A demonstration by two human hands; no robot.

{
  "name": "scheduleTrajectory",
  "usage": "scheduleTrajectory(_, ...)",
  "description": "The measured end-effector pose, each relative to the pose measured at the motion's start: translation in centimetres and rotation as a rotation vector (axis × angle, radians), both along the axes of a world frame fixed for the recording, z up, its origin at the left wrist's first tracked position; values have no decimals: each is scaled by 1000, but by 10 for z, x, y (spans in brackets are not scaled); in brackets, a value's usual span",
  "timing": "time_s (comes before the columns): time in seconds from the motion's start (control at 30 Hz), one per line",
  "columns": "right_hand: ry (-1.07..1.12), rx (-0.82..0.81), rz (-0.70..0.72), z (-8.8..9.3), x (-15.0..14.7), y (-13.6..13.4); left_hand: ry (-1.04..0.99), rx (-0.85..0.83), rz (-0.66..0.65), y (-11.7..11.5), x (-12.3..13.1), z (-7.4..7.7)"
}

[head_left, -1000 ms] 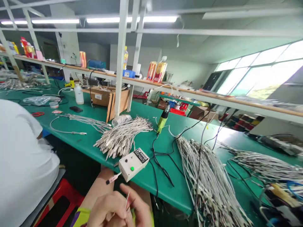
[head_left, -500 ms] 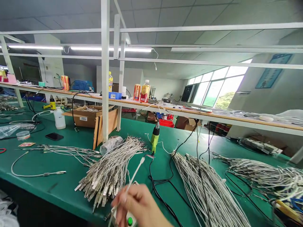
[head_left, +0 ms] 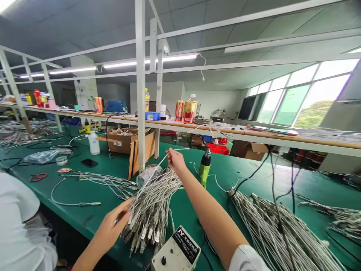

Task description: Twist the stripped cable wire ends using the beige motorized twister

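My right hand [head_left: 176, 161] is closed in a pinch on a thin white USB cable [head_left: 154, 171], above the far end of a cable pile. The cable's free tip points right; its length slants down left to my left hand [head_left: 114, 222]. There my left fingers are curled around its lower part, by the pile's left edge; the exact grip is partly hidden. Beneath lies the heap of white USB cables [head_left: 153, 207], metal plugs toward me. A beige control box [head_left: 176, 250] with a black knob stands in front of the heap, below my right forearm.
A green electric screwdriver [head_left: 204, 167] stands right of my right hand. Another large cable bundle [head_left: 282, 229] lies right, with black cords hanging over it. A white shelf post [head_left: 140, 94], a cardboard box [head_left: 120, 141], red scissors [head_left: 38, 177] and a co-worker's white sleeve [head_left: 17, 222] are left.
My right hand has moved forward and up from the bottom middle to above the heap with the cable. My left hand has come into view. The camera view has turned left.
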State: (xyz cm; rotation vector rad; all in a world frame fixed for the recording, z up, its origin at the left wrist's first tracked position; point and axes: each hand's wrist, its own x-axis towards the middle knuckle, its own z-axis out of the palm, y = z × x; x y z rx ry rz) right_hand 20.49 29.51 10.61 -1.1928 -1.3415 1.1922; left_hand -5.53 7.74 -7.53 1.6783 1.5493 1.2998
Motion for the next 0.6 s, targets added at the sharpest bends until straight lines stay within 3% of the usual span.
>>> scheduleTrajectory(0.07,-182,-70,-25,-3,17,15,212,90,42,28,5,-7)
scheduleTrajectory(0.13,-365,-136,-18,-16,40,19,266,132,83,43,12,-22)
scheduleTrajectory(0.3,-691,-186,88,-66,116,-19,335,191,162,48,10,-53)
scheduleTrajectory(0.43,-783,-119,214,-82,206,-94,384,209,141,66,-2,-44)
scheduleTrajectory(0.5,-785,-96,268,-79,256,-140,416,202,85,91,2,-31)
scheduleTrajectory(0.6,-793,-118,249,-72,318,-202,716,47,-9,147,28,-12)
